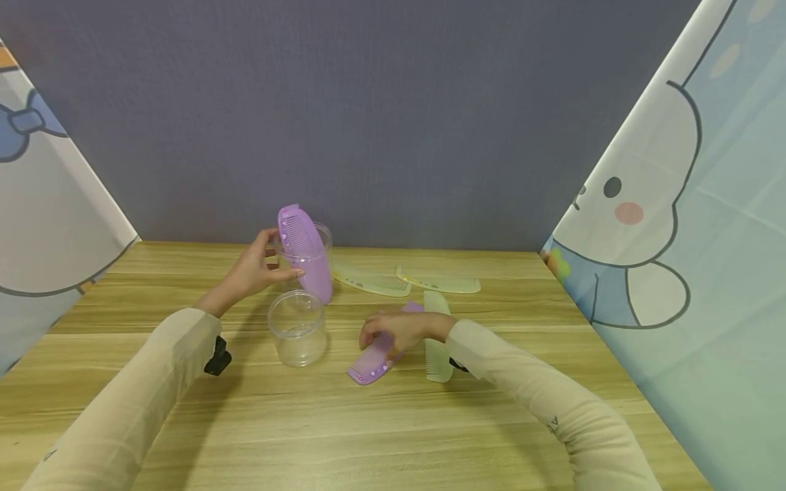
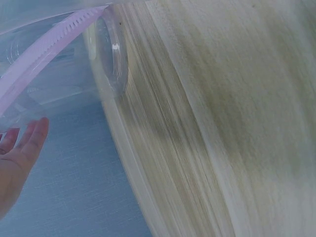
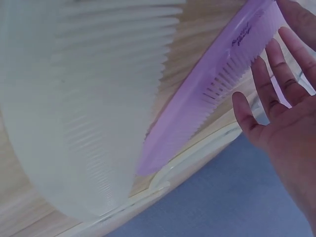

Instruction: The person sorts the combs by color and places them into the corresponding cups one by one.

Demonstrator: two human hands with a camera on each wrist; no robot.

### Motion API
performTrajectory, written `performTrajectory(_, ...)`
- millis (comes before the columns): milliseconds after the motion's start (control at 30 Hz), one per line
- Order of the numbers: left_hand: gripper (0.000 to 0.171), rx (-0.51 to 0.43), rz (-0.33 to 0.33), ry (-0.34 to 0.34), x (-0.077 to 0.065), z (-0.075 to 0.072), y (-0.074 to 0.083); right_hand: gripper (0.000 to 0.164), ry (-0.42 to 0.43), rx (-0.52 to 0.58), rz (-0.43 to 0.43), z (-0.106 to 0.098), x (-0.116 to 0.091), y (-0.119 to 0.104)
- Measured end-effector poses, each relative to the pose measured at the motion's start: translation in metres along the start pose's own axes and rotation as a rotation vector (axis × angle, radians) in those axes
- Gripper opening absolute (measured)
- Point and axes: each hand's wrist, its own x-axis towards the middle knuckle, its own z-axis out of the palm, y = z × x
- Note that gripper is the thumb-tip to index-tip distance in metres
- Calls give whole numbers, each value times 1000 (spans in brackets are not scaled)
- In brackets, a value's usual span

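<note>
1. Left arm (image 1: 123, 402) reaches forward and inward.
2. Left hand (image 1: 255, 263) grips, its thumb (image 1: 285, 275) extended apart from the fingers (image 2: 34, 138).
3. Right arm (image 1: 546, 392) slants forward and more sharply inward toward the left.
4. Right hand (image 1: 396, 329) pinches, palm facing down (little finger (image 3: 246, 117) splayed from its neighbours).

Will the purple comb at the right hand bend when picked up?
This purple comb looks like plastic holding its shape, so it's probably stiff. Its flat body suggests it won't roll. Its thin teeth might snap if squeezed hard.
</note>
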Motion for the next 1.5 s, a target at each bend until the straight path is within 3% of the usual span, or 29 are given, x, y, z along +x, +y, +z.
performTrajectory(367, 99, 0, -17, -10, -2, -2, 2, 47, -30, -56, 35, -2, 4, -6)
performTrajectory(733, 98, -3, -14, -9, -2, -2, 2, 42, -33, -5, 46, -3, 5, -5)
performTrajectory(933, 99, -4, -10, -10, -2, -2, 1, 38, -37, 108, -2, -6, 4, -4)
performTrajectory(1500, 99, -10, -10, -7, -1, 0, 1, 18, 2, 157, -104, -17, 5, 0)
